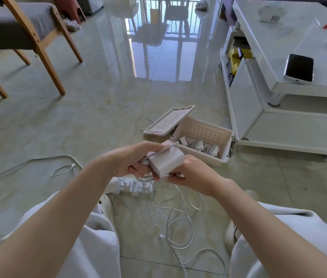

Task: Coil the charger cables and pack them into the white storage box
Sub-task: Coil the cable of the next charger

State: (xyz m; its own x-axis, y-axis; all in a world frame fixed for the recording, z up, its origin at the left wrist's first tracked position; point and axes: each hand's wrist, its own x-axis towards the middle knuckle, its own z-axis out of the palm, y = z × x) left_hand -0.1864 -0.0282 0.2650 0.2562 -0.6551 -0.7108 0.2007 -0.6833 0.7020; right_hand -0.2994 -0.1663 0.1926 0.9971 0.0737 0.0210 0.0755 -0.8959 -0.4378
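Gripping a white square charger brick (166,163) with my left hand (132,160) and right hand (195,174); its thin white cable (175,217) is trailing uncoiled on the floor, while coiled chargers (198,146) are already lying in the white plastic storage box (208,160) just beyond.

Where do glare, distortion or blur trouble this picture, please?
Head view: window glare whitens the floor ahead; head view again: wide-angle bending tilts the chair and table at the edges; same head view: the charger, left hand and right hand look slightly soft, while the box is legible.
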